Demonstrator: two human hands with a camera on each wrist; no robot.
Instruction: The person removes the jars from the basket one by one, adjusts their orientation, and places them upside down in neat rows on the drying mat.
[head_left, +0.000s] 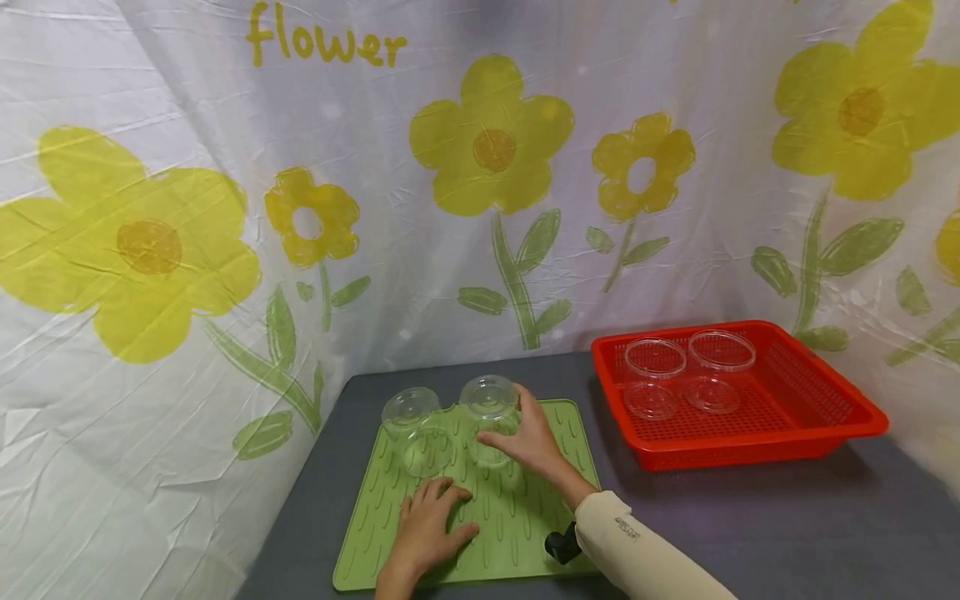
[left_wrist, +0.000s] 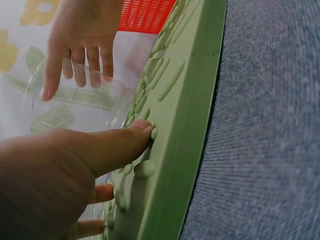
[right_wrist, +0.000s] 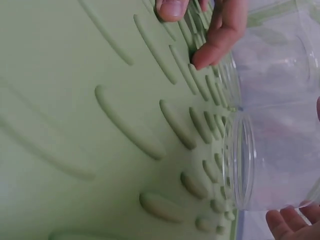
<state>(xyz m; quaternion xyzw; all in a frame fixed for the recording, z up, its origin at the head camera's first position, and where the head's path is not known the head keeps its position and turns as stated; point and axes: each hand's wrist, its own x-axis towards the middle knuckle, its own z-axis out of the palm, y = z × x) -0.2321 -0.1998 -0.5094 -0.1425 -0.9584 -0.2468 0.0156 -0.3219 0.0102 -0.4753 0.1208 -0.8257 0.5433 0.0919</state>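
Observation:
Two clear plastic jars stand mouth-down on a ribbed green mat [head_left: 517, 533]. My right hand [head_left: 504, 421] grips the right jar [head_left: 489, 407], thumb in front and fingers over its far side; the wrist views show that jar [left_wrist: 75, 107] [right_wrist: 272, 165] under my fingertips [right_wrist: 292, 220]. The left jar [head_left: 415, 427] [right_wrist: 280, 55] stands free beside it. My left hand [head_left: 442, 508] lies flat on the mat just in front of the jars, fingers straight, thumb pressing the mat's ribs [left_wrist: 142, 131].
A red perforated basket [head_left: 817, 392] sits at the back right on the grey table [head_left: 750, 525] and holds two more clear jars [head_left: 655, 375] [head_left: 720, 367]. A flower-printed sheet [head_left: 225, 208] closes in the back and left sides.

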